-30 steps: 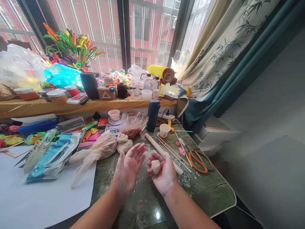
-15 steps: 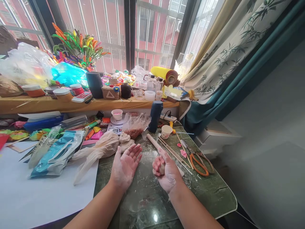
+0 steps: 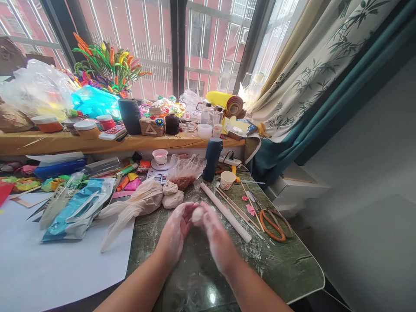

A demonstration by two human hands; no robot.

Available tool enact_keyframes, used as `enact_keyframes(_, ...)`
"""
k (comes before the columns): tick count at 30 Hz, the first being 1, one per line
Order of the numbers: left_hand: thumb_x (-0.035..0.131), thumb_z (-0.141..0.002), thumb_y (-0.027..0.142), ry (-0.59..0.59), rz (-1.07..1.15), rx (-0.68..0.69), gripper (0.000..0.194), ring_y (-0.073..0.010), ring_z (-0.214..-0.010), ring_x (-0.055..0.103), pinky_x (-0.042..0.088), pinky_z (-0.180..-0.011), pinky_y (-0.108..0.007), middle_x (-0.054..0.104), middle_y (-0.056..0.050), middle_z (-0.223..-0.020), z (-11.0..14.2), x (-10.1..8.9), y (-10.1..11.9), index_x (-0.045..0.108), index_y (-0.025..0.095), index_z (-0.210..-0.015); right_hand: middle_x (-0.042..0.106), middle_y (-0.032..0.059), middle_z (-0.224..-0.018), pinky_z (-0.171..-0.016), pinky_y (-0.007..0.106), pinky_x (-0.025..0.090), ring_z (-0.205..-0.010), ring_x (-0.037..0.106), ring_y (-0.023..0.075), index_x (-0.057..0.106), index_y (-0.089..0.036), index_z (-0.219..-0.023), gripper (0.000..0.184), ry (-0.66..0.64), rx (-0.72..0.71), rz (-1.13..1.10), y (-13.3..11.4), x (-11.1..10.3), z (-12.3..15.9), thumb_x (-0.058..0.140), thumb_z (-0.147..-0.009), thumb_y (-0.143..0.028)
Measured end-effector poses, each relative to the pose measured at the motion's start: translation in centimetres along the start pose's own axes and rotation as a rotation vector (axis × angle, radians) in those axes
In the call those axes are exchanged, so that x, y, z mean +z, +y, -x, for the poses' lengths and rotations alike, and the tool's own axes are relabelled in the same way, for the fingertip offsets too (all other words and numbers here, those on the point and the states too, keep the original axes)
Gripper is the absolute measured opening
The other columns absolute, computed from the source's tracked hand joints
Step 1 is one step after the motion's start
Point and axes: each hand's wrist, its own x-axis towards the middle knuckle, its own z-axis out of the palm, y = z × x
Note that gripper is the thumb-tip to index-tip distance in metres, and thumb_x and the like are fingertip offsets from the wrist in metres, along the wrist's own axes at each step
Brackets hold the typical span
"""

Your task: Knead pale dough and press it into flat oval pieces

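A small pale ball of dough [image 3: 196, 216] sits between my two hands above the dark table. My left hand [image 3: 178, 225] is cupped, palm turned inward, against the left side of the ball. On the other side my right hand [image 3: 214, 229], slightly blurred, presses in with its fingers stretched forward. White powder marks both hands. Just beyond my left hand, two larger lumps of the same dough [image 3: 173, 199] lie on the table, one behind the other. A pale rolling pin [image 3: 225, 211] lies slantwise to the right of my right hand.
Right of the rolling pin are thin wooden sticks [image 3: 238, 208], a paper cup [image 3: 227, 180] and orange-handled scissors [image 3: 272, 225]. Behind stand a dark blue cylinder [image 3: 212, 160], a bag of brown material [image 3: 185, 173] and a scale [image 3: 158, 175]. White paper [image 3: 81, 273] covers the left side.
My hands have come together in the middle. The dough, earlier closed in my right hand, is now between both palms, and the rolling pin shows in full.
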Motion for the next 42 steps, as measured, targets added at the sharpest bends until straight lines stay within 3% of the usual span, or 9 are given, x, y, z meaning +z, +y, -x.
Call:
enact_keyframes(3, 0.074, -0.081, 0.05, 0.045, -0.02, -0.007, 0.037, -0.0179, -0.083, 0.07, 0.054, -0.074, -0.026, 0.075, -0.005, -0.093, 0.3, 0.0, 0.1, 0.071, 0.016, -0.096, 0.057, 0.0038, -0.146, -0.124, 0.044, 0.021, -0.144, 0.038, 0.0303, 0.063, -0.031, -0.134, 0.058, -0.113, -0.187, 0.291, -0.5, 1.0, 1.9, 0.083, -0.079, -0.038)
enact_keyframes(9, 0.066, -0.08, 0.063, 0.082, 0.046, -0.097, 0.052, -0.008, -0.038, 0.042, 0.031, -0.038, -0.019, 0.045, 0.007, -0.047, 0.6, 0.3, 1.4, 0.049, 0.019, -0.059, 0.058, 0.0094, -0.142, -0.119, 0.041, 0.031, -0.135, 0.048, 0.0272, 0.064, -0.025, -0.132, 0.04, 0.068, -0.555, 1.095, -5.8, -2.1, -3.7, 0.061, -0.094, -0.037)
enact_keyframes(11, 0.066, -0.081, 0.063, 0.05, 0.067, -0.064, 0.056, -0.0078, -0.034, 0.035, 0.027, -0.036, -0.019, 0.037, 0.008, -0.042, 0.6, 0.5, 1.5, 0.042, 0.02, -0.053, 0.057, 0.0127, -0.144, -0.117, 0.036, 0.031, -0.137, 0.047, 0.0261, 0.063, -0.019, -0.134, 0.042, 0.099, -0.415, 1.623, -8.7, -3.6, -7.7, 0.053, -0.097, -0.036)
enact_keyframes(14, 0.066, -0.082, 0.061, 0.056, 0.101, -0.017, 0.058, -0.0082, -0.032, 0.033, 0.027, -0.036, -0.02, 0.033, 0.008, -0.039, 0.6, 0.4, 1.6, 0.037, 0.021, -0.051, 0.073, 0.0172, -0.116, -0.1, 0.036, 0.043, -0.113, 0.064, 0.0296, 0.076, -0.015, -0.111, 0.032, 0.055, -0.24, 1.808, -11.9, -4.9, -12.9, 0.053, -0.095, -0.031)
enact_keyframes(20, 0.06, -0.091, 0.052, 0.017, 0.347, -0.024, 0.045, -0.0092, -0.048, 0.051, 0.046, -0.048, -0.02, 0.048, 0.004, -0.056, 0.2, -0.7, 2.4, 0.05, 0.018, -0.062, 0.075, 0.0152, -0.083, -0.077, 0.034, 0.048, -0.088, 0.07, 0.0288, 0.077, -0.017, -0.073, 0.035, -0.075, 0.017, 2.02, -12.3, -5.0, -17.0, 0.06, -0.093, -0.04)
enact_keyframes(26, 0.056, -0.096, 0.036, 0.071, 0.511, -0.064, 0.022, -0.015, -0.074, 0.067, 0.06, -0.085, -0.034, 0.062, -0.003, -0.08, -0.2, -0.8, 2.5, 0.062, 0.018, -0.085, 0.064, 0.01, -0.127, -0.091, 0.043, 0.057, -0.107, 0.066, 0.0233, 0.063, -0.019, -0.123, 0.03, -0.167, 0.139, 2.116, -11.6, -5.1, -18.0, 0.062, -0.099, -0.037)
enact_keyframes(29, 0.059, -0.091, 0.022, 0.105, 0.49, -0.057, 0.008, -0.0183, -0.088, 0.071, 0.06, -0.09, -0.034, 0.068, -0.008, -0.093, -0.3, -0.7, 2.1, 0.065, 0.017, -0.094, 0.061, 0.0097, -0.131, -0.091, 0.044, 0.057, -0.108, 0.065, 0.0234, 0.061, -0.02, -0.127, 0.033, -0.184, 0.136, 2.122, -11.6, -5.2, -18.1, 0.062, -0.099, -0.036)
enact_keyframes(35, 0.062, -0.079, 0.003, 0.106, 0.399, -0.037, 0.034, -0.023, -0.109, 0.071, 0.056, -0.102, -0.037, 0.072, -0.012, -0.112, -0.2, -0.7, 1.7, 0.065, 0.016, -0.11, 0.075, 0.0155, -0.088, -0.083, 0.035, 0.049, -0.095, 0.069, 0.0294, 0.075, -0.015, -0.074, 0.029, -0.129, -0.035, 2.064, -13.1, -4.7, -17.4, 0.064, -0.092, -0.035)
enact_keyframes(42, 0.068, -0.088, 0.014, 0.154, 0.289, -0.002, 0.024, -0.0217, -0.093, 0.075, 0.062, -0.083, -0.033, 0.075, -0.013, -0.11, -0.5, -0.7, 0.9, 0.064, 0.015, -0.111, 0.077, 0.0082, -0.094, -0.083, 0.029, 0.051, -0.09, 0.069, 0.0202, 0.075, -0.02, -0.094, 0.054, -0.126, -0.43, 1.72, -11.0, -1.2, -9.1, 0.025, -0.106, -0.037)
